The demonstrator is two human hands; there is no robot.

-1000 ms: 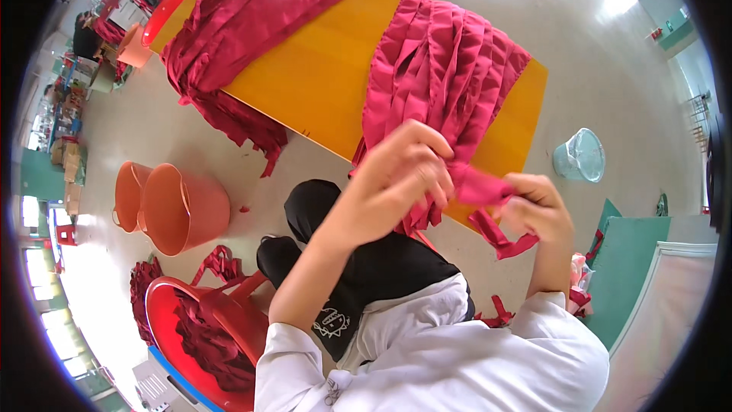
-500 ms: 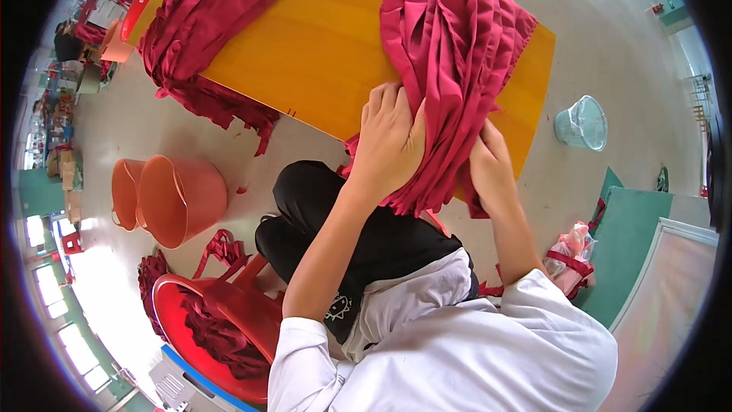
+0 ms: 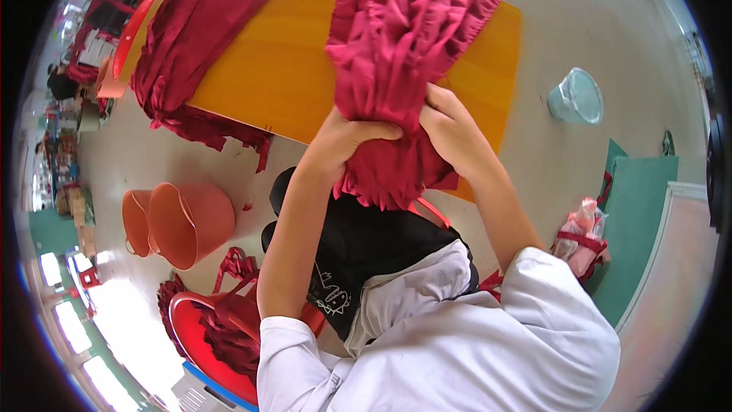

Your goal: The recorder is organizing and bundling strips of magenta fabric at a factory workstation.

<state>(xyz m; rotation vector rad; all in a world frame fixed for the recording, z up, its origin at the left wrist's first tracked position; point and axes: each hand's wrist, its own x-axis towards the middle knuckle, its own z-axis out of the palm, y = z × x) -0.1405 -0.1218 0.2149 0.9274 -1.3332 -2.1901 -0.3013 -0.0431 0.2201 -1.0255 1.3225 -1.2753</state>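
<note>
A bundle of dark red fabric strips (image 3: 404, 38) lies across the yellow-brown wooden table (image 3: 267, 69), its near end hanging over the edge above my lap. My left hand (image 3: 345, 139) grips the bundle's left side, thumb lying across the top and fingers hidden beneath. On the other side my right hand (image 3: 451, 126) is closed on the cloth edge, its fingertips partly tucked into the folds. Between my hands the strips are squeezed narrow, and their loose ends fan out below. Another heap of red strips (image 3: 206, 38) covers the table's left part.
Two orange tubs (image 3: 191, 221) stand on the floor at left. A red basin (image 3: 187, 328) with red cloth sits lower left. At right are a lined wastebin (image 3: 576, 98), a bag of pink and red material (image 3: 581, 240) and a green panel (image 3: 637, 221).
My left hand has shifted left and down, its thumb now over the cloth. My right hand has moved up and left. The bundle lies flatter and wider on the table.
</note>
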